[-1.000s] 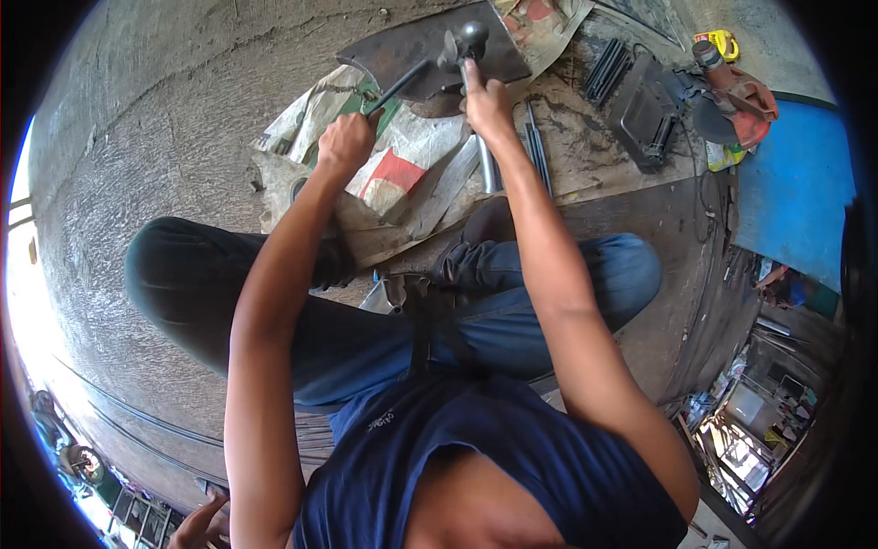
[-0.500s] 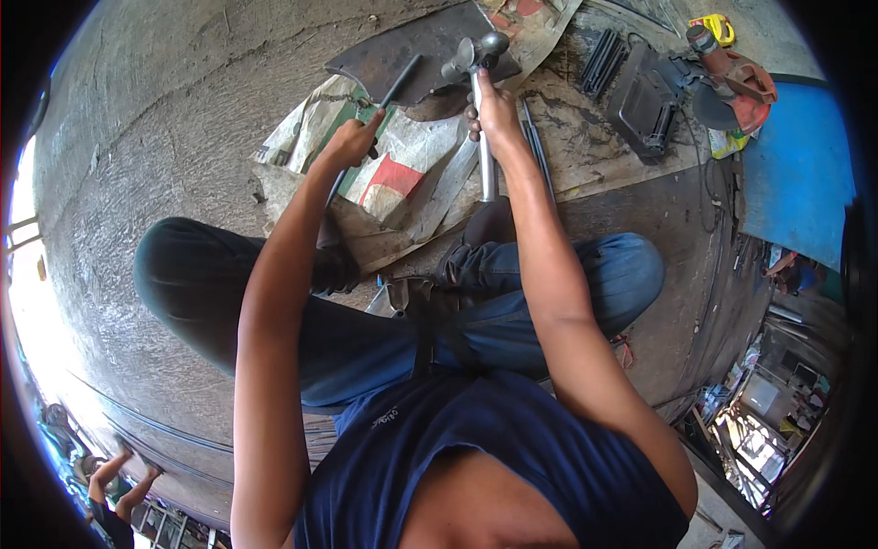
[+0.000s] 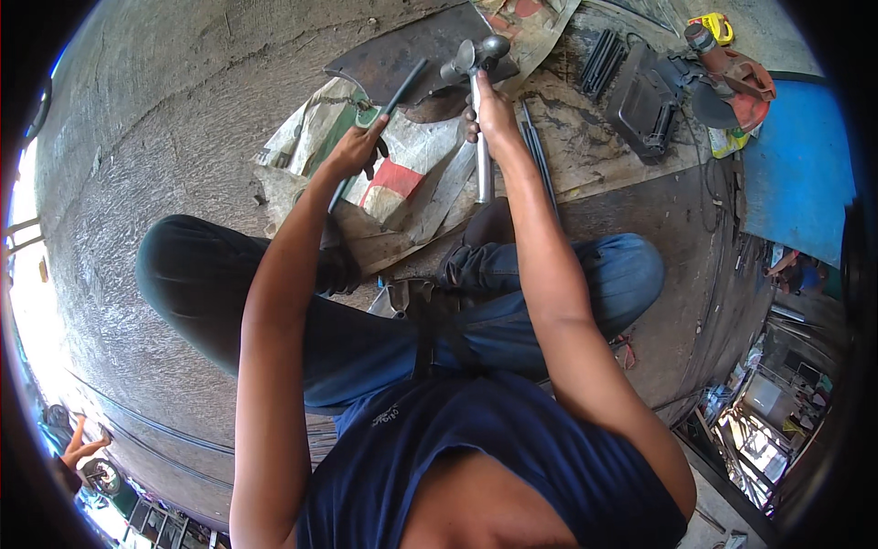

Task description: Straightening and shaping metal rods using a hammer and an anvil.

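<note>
While my left hand (image 3: 353, 150) grips a metal rod (image 3: 404, 88) and my right hand (image 3: 495, 115) a ball-peen hammer (image 3: 474, 58) near the dark plate (image 3: 391, 51), I seem to be lining up, needing steady aim.

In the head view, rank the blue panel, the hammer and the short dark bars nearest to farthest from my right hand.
1. Hammer, gripped in your right hand.
2. Short dark bars, upper right of it.
3. Blue panel, far right.
</note>
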